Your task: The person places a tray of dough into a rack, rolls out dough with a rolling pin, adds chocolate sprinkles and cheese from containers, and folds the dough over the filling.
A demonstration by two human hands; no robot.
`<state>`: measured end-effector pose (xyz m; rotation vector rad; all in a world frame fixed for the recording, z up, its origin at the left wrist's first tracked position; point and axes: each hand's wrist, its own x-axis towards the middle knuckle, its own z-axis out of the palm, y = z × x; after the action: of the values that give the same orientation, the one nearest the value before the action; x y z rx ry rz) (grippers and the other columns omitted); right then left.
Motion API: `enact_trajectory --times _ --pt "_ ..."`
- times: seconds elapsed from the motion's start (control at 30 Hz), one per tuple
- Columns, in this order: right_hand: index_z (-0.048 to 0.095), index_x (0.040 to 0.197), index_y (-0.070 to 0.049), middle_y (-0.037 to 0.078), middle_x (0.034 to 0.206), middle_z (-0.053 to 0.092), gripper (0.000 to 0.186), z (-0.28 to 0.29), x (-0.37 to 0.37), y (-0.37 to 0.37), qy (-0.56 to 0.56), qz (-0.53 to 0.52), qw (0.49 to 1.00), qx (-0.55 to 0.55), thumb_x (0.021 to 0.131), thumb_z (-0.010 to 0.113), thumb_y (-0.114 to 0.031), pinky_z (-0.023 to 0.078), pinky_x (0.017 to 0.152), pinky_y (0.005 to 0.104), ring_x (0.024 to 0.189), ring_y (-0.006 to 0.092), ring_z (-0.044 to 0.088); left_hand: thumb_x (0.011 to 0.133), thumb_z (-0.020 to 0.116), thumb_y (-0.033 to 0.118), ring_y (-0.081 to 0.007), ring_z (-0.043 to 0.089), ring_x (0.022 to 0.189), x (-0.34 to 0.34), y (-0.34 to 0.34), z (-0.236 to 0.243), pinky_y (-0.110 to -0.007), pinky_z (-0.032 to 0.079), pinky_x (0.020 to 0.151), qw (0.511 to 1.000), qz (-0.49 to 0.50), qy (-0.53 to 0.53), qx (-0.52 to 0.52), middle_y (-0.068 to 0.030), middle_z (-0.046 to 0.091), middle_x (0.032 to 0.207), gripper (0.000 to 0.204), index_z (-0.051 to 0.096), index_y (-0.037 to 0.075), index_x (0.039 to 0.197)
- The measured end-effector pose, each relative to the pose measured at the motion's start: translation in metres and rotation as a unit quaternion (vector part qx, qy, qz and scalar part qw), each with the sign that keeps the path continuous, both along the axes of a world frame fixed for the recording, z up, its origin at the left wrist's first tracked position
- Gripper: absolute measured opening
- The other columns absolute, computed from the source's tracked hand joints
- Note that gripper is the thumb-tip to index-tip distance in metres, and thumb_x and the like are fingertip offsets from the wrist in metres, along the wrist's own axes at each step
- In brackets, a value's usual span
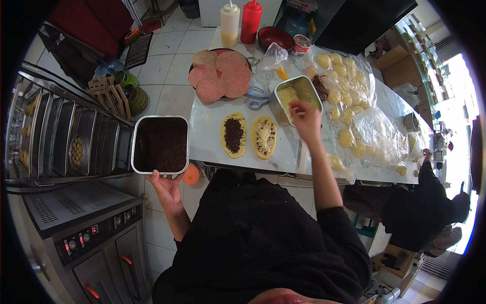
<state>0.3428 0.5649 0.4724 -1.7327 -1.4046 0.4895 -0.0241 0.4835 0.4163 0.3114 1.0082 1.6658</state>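
My left hand (166, 188) grips the near rim of a square metal pan (186, 147) holding dark chocolate sprinkles, off the table's left edge. My right hand (306, 119) is over the near part of a metal container (315, 91) with grated cheese (289, 95) inside. Its fingers are bunched together; whatever is between them is hidden. Two flat oval pieces of dough lie side by side between my hands. Chocolate sprinkles cover the middle of the left dough (223, 138); the right dough (264, 151) carries pale shreds over dark bits.
Sausage slices (211, 90) fill a plate behind the dough, beside blue-handled scissors (257, 103). Two squeeze bottles (250, 24) and a red bowl (276, 38) stand farther back. Plastic-covered dough balls (347, 138) spread rightward. A tray rack (71, 137) and oven (83, 223) flank my left; another person (422, 207) is far right.
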Motion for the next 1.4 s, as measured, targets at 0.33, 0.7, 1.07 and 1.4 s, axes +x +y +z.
enact_trajectory --times 0.33,0.7,1.07,1.4 --pt "0.06 0.079 0.006 0.024 0.078 0.061 0.018 -0.076 0.066 0.069 -0.384 0.048 0.886 -0.255 0.064 0.059 -0.003 0.052 0.068 0.0378 0.078 0.0346 0.062 0.077 0.056 0.038 -0.0313 0.037 0.117 0.006 0.001 0.01 -0.063 0.031 0.088 0.999 -0.012 -0.02 0.026 -0.0112 0.037 0.129 0.059 0.033 0.017 0.126" --pt "0.066 0.074 0.0 0.009 0.064 0.064 0.014 0.023 0.052 0.02 -0.041 0.041 0.989 -0.135 0.063 0.068 -0.009 0.049 0.056 0.0245 0.056 0.0141 0.062 0.078 0.055 0.036 -0.032 0.038 0.117 0.003 0.012 0.009 -0.061 0.035 0.087 0.999 -0.023 -0.012 0.022 -0.0111 0.037 0.13 0.059 0.031 0.013 0.128" --pt "0.066 0.081 -0.002 0.017 0.076 0.063 0.013 -0.074 -0.044 -0.034 -0.085 -0.011 0.991 -0.098 0.071 0.059 -0.005 0.049 0.064 0.0335 0.069 0.0259 0.063 0.079 0.054 0.034 -0.0328 0.036 0.12 0.013 0.049 0.007 -0.061 0.032 0.091 0.994 -0.091 -0.037 0.045 -0.0096 0.034 0.134 0.061 0.028 0.013 0.131" --pt "0.048 0.081 -0.002 0.002 0.066 0.045 0.026 -0.056 -0.042 -0.032 0.16 -0.173 0.972 0.009 0.072 0.07 -0.013 0.04 0.048 0.0235 0.051 0.0099 0.045 0.081 0.051 0.035 -0.0302 0.036 0.121 -0.001 0.093 -0.002 -0.06 0.03 0.092 0.986 -0.157 -0.042 0.038 -0.0081 0.034 0.135 0.061 0.028 0.013 0.132"
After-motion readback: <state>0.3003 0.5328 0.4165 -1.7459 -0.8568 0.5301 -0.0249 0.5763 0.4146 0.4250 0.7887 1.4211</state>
